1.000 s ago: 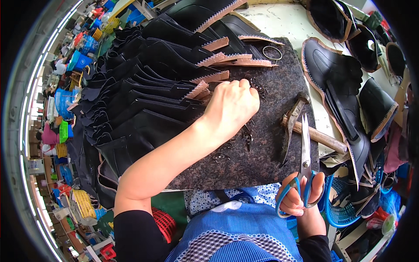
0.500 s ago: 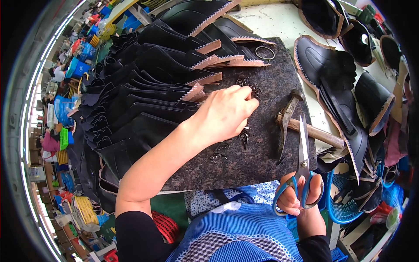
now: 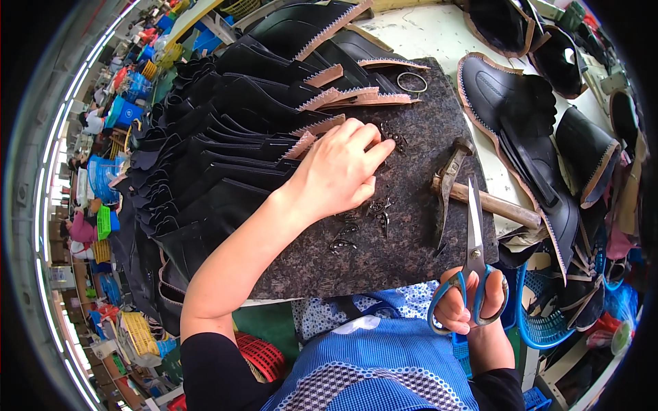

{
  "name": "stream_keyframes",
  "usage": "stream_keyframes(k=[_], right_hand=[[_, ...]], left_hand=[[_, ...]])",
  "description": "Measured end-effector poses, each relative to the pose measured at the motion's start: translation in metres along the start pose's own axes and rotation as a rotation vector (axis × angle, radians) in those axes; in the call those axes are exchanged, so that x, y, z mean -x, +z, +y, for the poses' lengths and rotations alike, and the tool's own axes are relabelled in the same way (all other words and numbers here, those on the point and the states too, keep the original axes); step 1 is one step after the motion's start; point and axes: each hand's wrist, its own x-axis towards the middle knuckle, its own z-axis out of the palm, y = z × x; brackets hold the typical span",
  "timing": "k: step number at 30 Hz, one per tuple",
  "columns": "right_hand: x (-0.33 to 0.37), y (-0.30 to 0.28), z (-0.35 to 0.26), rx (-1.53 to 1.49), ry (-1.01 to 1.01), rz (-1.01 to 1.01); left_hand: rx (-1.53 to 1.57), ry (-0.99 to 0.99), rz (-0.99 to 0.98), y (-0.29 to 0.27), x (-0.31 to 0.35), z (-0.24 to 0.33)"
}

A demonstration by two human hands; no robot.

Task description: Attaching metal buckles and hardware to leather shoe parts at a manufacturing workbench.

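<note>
My left hand [image 3: 339,168] is bent over the dark mottled board [image 3: 308,267], its fingers curled downward beside a small cluster of shiny black pieces [image 3: 396,139]. Whatever may be between its fingertips is hidden. More of these dark bits [image 3: 344,243] lie below the hand; their kind is too small to tell. At the board's near right corner, my right hand [image 3: 454,308] grips scissors [image 3: 474,257] by their blue handles, blades upright and nearly together. Black leather shoe uppers [image 3: 247,92] with tan zigzag-cut edges are piled on the board's left side.
A wooden-handled hammer [image 3: 490,202] rests on the board's right side, near the scissors. A metal ring [image 3: 412,82] lies farther back. Stitched black uppers [image 3: 507,116] cover the white table [image 3: 425,31] at right. A blue basket [image 3: 541,329] stands below, a red one [image 3: 260,356] at lower left.
My left hand has shifted slightly left and toward the near side, uncovering more of the black cluster. The scissors stay in my right hand, almost in the same place.
</note>
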Motion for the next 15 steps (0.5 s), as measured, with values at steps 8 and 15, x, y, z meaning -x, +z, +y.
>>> stream_keyframes(k=[8,15], right_hand=[[-0.003,0.001,0.002,0.019,0.003,0.04],[0.0,-0.002,0.002,0.057,-0.01,0.069]], left_hand=[[-0.238,0.118,-0.084,0.013,-0.011,-0.002],[0.211,-0.216,-0.027,-0.014,0.008,0.004]])
